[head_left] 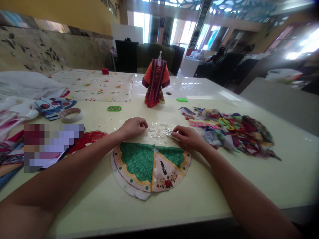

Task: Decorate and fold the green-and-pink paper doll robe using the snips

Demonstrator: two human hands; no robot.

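My right hand is closed on thin silver tweezers, their tips pointing left over a clear plastic sheet. Small shiny bits, too tiny to name, are scattered on that sheet. Curled at its left side is my left hand, thumb and fingers closed together; what they hold, if anything, cannot be made out. Just below both hands lies a half-round piece of fabric, green with gold scalloped edging and a pale panel with a red flower. A whitish layer shows under its lower left edge.
A small dress form in an orange and maroon robe stands behind the sheet. Fabric scraps are heaped at right. Leftward are a tape roll, red cloth and a green bead tray. Another green tray lies farther back.
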